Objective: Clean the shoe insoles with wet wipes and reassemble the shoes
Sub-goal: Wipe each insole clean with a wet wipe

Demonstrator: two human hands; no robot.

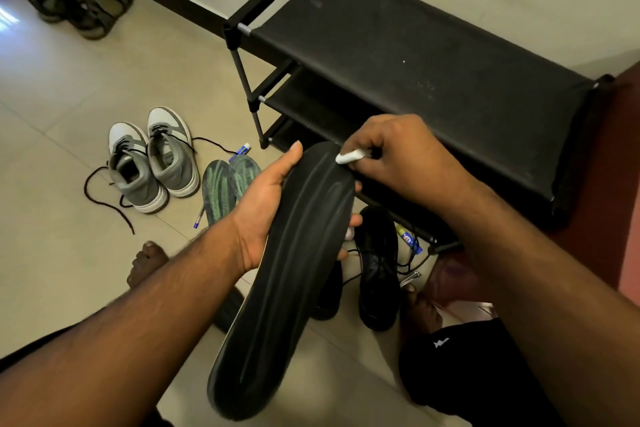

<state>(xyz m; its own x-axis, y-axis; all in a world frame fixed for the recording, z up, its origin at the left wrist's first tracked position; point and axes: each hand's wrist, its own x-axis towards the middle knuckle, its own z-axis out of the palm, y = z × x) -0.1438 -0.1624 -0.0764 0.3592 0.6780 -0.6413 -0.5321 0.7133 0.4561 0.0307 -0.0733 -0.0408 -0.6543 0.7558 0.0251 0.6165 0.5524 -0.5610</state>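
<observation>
My left hand (266, 208) grips a long black insole (287, 281) from underneath, thumb along its left edge, fingertips showing at its right edge. My right hand (398, 159) pinches a folded white wet wipe (348, 157) and presses it against the insole's upper right edge. Two green patterned insoles (228, 187) lie on the floor behind the left hand. A pair of grey-and-white sneakers (152, 163) with loose black laces stands to the left. A black shoe (377, 267) sits on the floor below the hands; a second one beside it is mostly hidden by the insole.
A black fabric shoe rack (433, 66) stands against the wall on the right. Olive sandals (86, 0) lie at the far left corner. A pen (198, 218) and small blue tubes (408, 239) lie on the tiled floor. My bare feet (145, 263) rest near the shoes.
</observation>
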